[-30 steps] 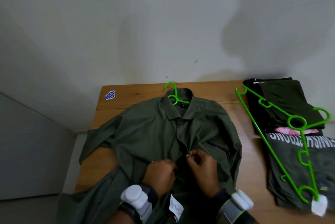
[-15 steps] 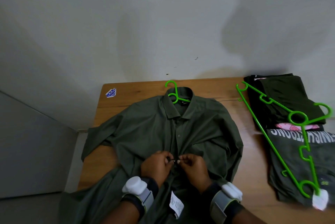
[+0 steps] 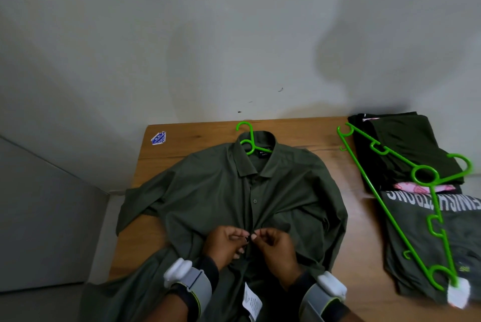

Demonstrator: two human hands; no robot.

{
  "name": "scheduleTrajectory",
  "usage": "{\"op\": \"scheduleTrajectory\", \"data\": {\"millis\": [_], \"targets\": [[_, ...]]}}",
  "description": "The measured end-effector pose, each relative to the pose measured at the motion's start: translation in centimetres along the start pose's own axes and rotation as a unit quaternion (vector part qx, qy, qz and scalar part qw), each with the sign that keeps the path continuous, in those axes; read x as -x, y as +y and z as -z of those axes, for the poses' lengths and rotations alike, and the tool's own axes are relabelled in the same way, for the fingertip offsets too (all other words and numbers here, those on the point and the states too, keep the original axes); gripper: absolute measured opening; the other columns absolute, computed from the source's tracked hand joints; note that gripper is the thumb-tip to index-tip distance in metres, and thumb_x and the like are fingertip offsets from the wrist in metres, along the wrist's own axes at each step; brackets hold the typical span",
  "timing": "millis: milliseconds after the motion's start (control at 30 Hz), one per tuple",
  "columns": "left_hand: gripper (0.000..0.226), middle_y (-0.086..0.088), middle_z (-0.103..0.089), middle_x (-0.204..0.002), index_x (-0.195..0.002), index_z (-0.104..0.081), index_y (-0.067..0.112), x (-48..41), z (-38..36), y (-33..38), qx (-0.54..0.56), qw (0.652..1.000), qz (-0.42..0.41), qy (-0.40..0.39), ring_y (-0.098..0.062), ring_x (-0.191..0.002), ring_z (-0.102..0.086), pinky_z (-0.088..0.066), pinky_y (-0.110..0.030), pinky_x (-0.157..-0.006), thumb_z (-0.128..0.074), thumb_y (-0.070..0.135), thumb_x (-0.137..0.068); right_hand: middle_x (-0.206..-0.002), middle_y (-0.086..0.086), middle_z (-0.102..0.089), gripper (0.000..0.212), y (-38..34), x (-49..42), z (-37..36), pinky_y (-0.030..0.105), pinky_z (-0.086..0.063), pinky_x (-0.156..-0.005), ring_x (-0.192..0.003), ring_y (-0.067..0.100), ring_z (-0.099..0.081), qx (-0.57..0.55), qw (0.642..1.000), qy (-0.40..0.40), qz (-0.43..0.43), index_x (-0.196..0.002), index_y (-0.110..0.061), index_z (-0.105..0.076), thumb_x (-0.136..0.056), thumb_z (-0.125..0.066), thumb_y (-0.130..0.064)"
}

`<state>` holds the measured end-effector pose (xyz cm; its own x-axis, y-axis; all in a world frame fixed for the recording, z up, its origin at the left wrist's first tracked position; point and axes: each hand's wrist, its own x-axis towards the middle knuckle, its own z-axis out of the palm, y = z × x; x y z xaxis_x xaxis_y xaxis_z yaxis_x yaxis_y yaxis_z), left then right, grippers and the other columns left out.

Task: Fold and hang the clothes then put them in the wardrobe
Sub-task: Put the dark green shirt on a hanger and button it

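Wooden table, grain visible, set against a plain wall. Olive woven shirt lies front-up at its centre on a green plastic hanger, hem and one sleeve spilling over the edges. At right, a stack of folded clothes under a second hanger; its white upside-down lettering is cut off and unreadable. Left hand and right hand each pinch the shirt's button placket with thumb and forefinger. White care label and blue sticker: print illegible.
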<state>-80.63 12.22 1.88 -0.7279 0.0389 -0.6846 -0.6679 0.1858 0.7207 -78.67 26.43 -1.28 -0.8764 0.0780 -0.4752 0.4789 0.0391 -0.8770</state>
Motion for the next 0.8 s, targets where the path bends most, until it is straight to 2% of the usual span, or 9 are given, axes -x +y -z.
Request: {"op": "scheduleTrajectory", "data": {"millis": [200, 400, 533, 633, 800], "targets": [[0.03, -0.004, -0.066, -0.069, -0.092, -0.045, 0.017, 0.2, 0.3, -0.5, -0.012, 0.998, -0.062, 0.006, -0.011, -0.052, -0.057, -0.042, -0.021, -0.043, -0.065, -0.005, -0.085, -0.072, 0.01, -0.072, 0.008, 0.5, 0.0, -0.1, 0.029, -0.051, -0.067, -0.068, 0.015, -0.064, -0.024, 0.999, 0.021, -0.021, -0.082, -0.004, -0.07, -0.087, -0.067, 0.002], [0.03, 0.0, -0.072, -0.073, -0.092, -0.046, 0.024, 0.1, 0.7, -1.3, -0.116, 0.983, -0.141, 0.032, -0.013, -0.058, -0.064, -0.05, -0.028, -0.055, -0.067, 0.005, -0.083, -0.068, 0.004, -0.071, 0.01, 0.2, 0.1, 0.1, 0.021, -0.049, -0.062, -0.062, 0.007, -0.062, -0.031, 0.999, -0.002, -0.034, -0.081, -0.006, -0.071, -0.087, -0.067, 0.002], [0.033, -0.002, -0.071, -0.072, -0.092, -0.046, 0.024, 0.0, 0.9, -1.2, -0.111, 0.983, -0.143, 0.017, -0.01, -0.058, -0.064, -0.05, -0.027, -0.057, -0.068, 0.002, -0.082, -0.063, 0.002, -0.068, 0.015, 0.0, 0.0, 0.2, 0.023, -0.046, -0.058, -0.058, 0.009, -0.057, -0.036, 0.998, -0.02, -0.053, -0.076, -0.009, -0.072, -0.087, -0.067, 0.001], [0.035, -0.005, -0.07, -0.072, -0.093, -0.045, 0.019, -0.1, 0.9, -1.1, -0.092, 0.985, -0.146, 0.008, -0.005, -0.053, -0.059, -0.046, -0.02, -0.054, -0.068, -0.004, -0.082, -0.055, -0.003, -0.064, 0.022, -0.2, -0.1, 0.2, 0.016, -0.044, -0.053, -0.05, 0.001, -0.053, -0.04, 0.997, -0.022, -0.061, -0.072, -0.009, -0.07, -0.088, -0.063, 0.005], [0.031, 0.004, -0.072, -0.077, -0.091, -0.046, 0.025, 0.1, 0.6, -1.2, -0.155, 0.973, -0.166, 0.035, -0.013, -0.063, -0.067, -0.051, -0.028, -0.063, -0.072, 0.012, -0.08, -0.057, -0.002, -0.067, 0.021, -0.1, 0.2, 0.0, 0.015, -0.045, -0.055, -0.053, 0.0, -0.057, -0.029, 0.999, -0.001, -0.046, -0.076, -0.007, -0.07, -0.09, -0.061, 0.005]]}}
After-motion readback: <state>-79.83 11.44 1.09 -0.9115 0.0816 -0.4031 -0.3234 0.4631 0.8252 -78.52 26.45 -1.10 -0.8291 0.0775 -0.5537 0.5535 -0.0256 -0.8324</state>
